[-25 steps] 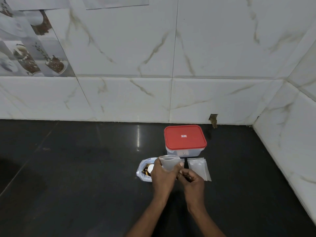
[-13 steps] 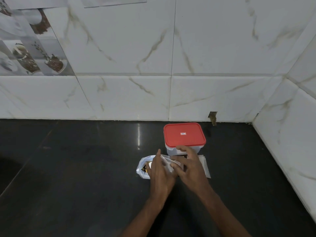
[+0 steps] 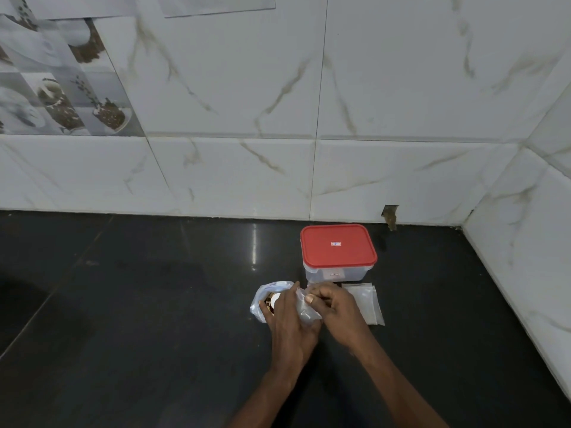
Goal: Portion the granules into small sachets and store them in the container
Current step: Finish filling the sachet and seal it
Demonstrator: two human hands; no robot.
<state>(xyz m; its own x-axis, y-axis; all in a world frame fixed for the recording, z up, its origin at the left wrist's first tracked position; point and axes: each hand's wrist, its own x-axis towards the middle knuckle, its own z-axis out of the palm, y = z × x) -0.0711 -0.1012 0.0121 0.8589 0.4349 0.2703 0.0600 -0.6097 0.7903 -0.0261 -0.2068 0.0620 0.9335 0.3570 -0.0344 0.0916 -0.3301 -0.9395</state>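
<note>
The right hand [image 3: 336,307] has drawn back from the red-lidded container [image 3: 338,253] to the small sachet [image 3: 306,313]. It and the left hand [image 3: 289,322] both pinch this sachet, near the back right corner of the surface [image 3: 154,304]. They are likely opening it; filling from the granule bag [image 3: 259,307] needs its mouth held wide.

Countertop [image 3: 154,304]: dark, glossy stone, running from the left edge to the right corner.
Back wall [image 3: 231,88]: large white tiles with faint brown marble veins, meeting the countertop along a straight line.
Picture tiles [image 3: 55,94]: at upper left on the back wall, printed with cups and brown beans.
Side wall [image 3: 531,242]: the same white veined tiles, closing the corner on the right.
Notch [image 3: 390,215]: a small brownish gap at the foot of the back wall, near the corner.
Glint [image 3: 254,248]: a thin vertical streak of reflected light on the countertop.
</note>
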